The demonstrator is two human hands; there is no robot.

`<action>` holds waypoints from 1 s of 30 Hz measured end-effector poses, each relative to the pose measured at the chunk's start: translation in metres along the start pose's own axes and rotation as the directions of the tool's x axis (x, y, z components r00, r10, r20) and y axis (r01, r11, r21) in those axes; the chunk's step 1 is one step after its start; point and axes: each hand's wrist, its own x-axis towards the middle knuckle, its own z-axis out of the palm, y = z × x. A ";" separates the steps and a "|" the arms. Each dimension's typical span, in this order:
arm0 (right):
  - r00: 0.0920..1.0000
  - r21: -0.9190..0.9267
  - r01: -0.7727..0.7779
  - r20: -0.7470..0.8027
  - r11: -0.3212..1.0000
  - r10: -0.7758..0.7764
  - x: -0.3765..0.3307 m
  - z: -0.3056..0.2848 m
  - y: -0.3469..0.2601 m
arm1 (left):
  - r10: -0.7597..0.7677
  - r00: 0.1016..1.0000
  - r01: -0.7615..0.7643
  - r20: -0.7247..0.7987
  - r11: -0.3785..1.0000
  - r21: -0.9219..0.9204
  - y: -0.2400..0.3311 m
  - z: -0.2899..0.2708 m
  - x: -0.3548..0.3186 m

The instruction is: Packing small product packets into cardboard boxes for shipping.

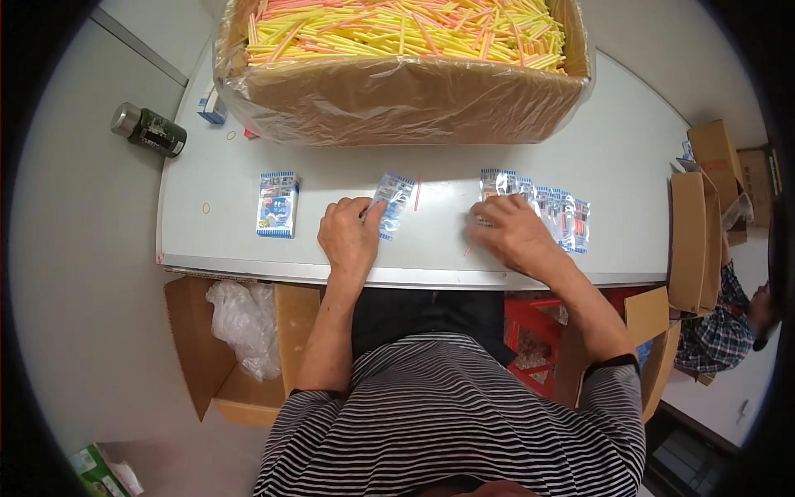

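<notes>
Pinching a small blue-and-white plastic packet (392, 203) in our left hand (349, 236), we are judging it light, limp, slippery; right hand (512, 232) is pressing flat on the row of matching packets (553, 211) right of it on the worktop (331, 178).

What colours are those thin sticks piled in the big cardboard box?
The sticks are mostly yellow with pink ones mixed in, seen best in the head view.

A single head-worn fisheye view looks steeply down, close over the pale table (580, 149) edge, facing forward
</notes>
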 end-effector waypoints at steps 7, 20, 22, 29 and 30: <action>0.966 -0.021 0.194 0.177 0.981 -0.188 0.029 0.022 -0.017 | -0.040 0.995 0.020 -0.090 0.978 -0.208 -0.019 0.001 0.004; 0.778 0.242 -0.629 0.182 0.739 0.602 0.118 0.029 -0.003 | -0.187 0.982 0.163 -0.011 0.883 -0.439 -0.023 -0.002 0.007; 0.782 0.146 -0.618 0.216 0.773 0.585 0.125 0.023 -0.015 | -0.185 0.983 0.159 -0.016 0.884 -0.440 -0.022 -0.004 0.006; 0.841 -0.138 -0.475 0.219 0.869 0.494 0.130 0.035 -0.024 | -0.181 0.983 0.161 -0.020 0.913 -0.374 -0.025 -0.004 0.008; 0.843 -0.143 -0.473 0.214 0.869 0.494 0.127 0.037 -0.021 | -0.188 0.982 0.170 -0.008 0.907 -0.385 -0.026 -0.005 0.007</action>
